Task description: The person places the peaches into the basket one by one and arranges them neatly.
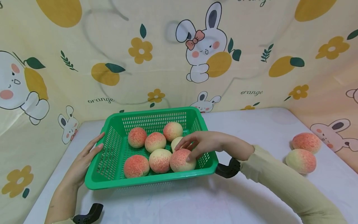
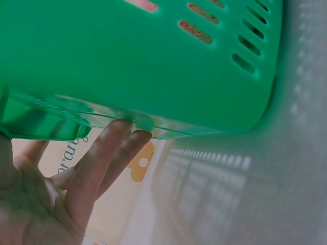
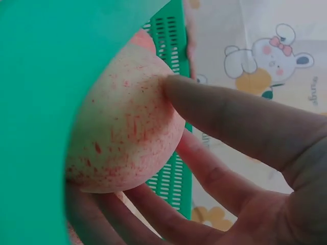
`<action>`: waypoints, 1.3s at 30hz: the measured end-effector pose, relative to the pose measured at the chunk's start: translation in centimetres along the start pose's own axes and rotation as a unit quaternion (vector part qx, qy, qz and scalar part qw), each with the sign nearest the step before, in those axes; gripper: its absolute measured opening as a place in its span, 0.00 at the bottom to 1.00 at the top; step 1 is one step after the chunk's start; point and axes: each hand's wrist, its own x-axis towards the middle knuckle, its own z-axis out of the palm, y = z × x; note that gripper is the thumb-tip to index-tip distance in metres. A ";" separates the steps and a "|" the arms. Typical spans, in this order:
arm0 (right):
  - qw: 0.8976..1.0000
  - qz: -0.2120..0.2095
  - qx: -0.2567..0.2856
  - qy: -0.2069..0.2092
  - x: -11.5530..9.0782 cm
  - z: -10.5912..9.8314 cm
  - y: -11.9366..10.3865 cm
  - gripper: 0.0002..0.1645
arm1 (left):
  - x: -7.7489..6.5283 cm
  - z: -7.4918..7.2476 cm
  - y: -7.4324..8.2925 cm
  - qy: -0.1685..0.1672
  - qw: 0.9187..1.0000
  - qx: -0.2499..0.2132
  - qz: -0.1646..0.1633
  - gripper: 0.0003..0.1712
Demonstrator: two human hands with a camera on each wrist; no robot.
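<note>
A green plastic basket with slotted walls holds several red-speckled, pale yellow peaches, such as one at the left front and one at the back. My right hand reaches over the basket's right side and grips a peach in the front right corner. Its thumb and fingers lie around that peach in the right wrist view. At the left end, my left hand touches the rim with its fingertips. In the left wrist view its extended fingers meet the basket's outer wall.
Two more peaches lie on the white table at the right. A cream cloth printed with rabbits and oranges hangs behind and beside the table. Black wrist devices are strapped to both arms.
</note>
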 end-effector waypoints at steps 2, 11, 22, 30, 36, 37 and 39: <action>1.000 0.000 0.009 0.005 -0.1 0.0 0.2 0.24 | 0.0 0.0 0.0 0.000 1.000 0.000 0.000 0.32; 1.000 0.005 0.015 0.015 0.0 -0.2 0.2 0.22 | 0.1 0.0 0.2 0.005 1.000 0.004 -0.005 0.32; 0.999 0.026 -0.011 0.027 0.6 0.1 0.0 0.23 | 0.0 0.1 0.2 0.008 1.000 0.003 -0.008 0.32; 0.998 0.012 0.007 0.053 1.1 0.9 0.5 0.20 | 0.0 0.1 0.3 0.007 1.000 0.003 -0.010 0.32; 0.998 -0.022 0.029 0.055 1.1 1.3 0.9 0.22 | -0.1 -0.2 0.2 0.002 1.000 -0.002 -0.009 0.32; 0.998 -0.023 0.039 0.054 1.0 1.2 0.9 0.22 | -0.1 -0.1 0.2 0.002 1.000 -0.003 -0.010 0.32; 0.997 -0.025 0.046 0.053 0.6 1.0 0.9 0.22 | -0.1 0.0 0.2 0.003 1.000 -0.004 -0.010 0.32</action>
